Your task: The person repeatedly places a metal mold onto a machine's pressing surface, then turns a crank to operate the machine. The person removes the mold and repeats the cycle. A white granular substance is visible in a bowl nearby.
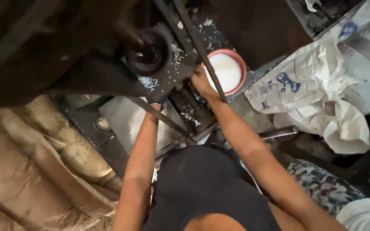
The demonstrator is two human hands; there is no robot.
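Head cam, looking straight down. My right hand (201, 81) is up on the dark, grimy metal machine frame (108, 77), fingers curled over a part near the thin diagonal steel rod (202, 55); looks clamped on the metal, but which piece exactly I can't tell, too dark. My left hand (154, 107) goes under a second slanted bar, mostly hidden, so open or closed: can't tell.

Just beside the right hand, touching distance, sits a round red plastic bowl filled with white granules (226, 70), resting on the machine's flat plate. Loose white pellets (150, 81) are scattered over the plate near a black round cylinder head (144, 53).

Right of frame: crumpled white woven sacks w/ blue print (317, 94). Left: brown burlap sacks (35, 162). Small shiny metal knob (102, 123) on a lower dark plate.

Risks, my read: right wrist is very close to the bowl rim, so a jerk could tip it and dump granules. Spilled pellets make the plate slick, so grip may slip. Both hands sit between bars, a pinch hazard if the mechanism moves. Low light makes it hard to see the left hand.
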